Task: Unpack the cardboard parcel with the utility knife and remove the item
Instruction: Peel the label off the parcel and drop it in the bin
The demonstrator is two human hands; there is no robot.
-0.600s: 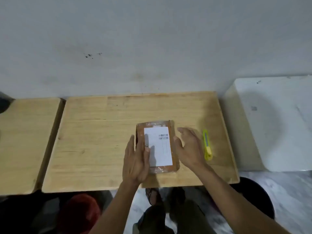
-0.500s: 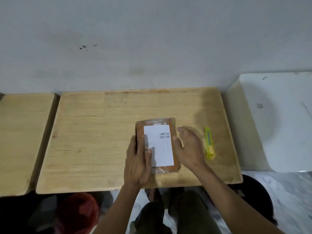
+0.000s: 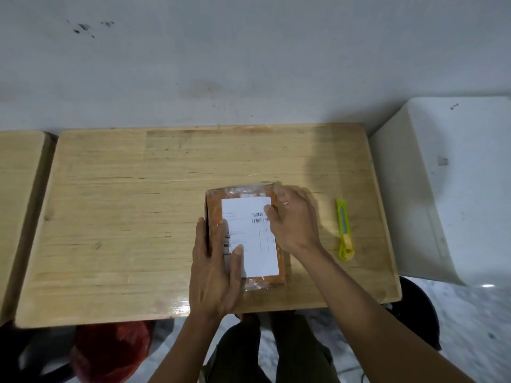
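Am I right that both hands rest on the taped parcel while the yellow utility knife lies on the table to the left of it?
Not quite: the head view shows the utility knife lying on the table to the right of the parcel, just beyond the right hand. The rest holds: the left hand and the right hand both rest on the taped parcel.
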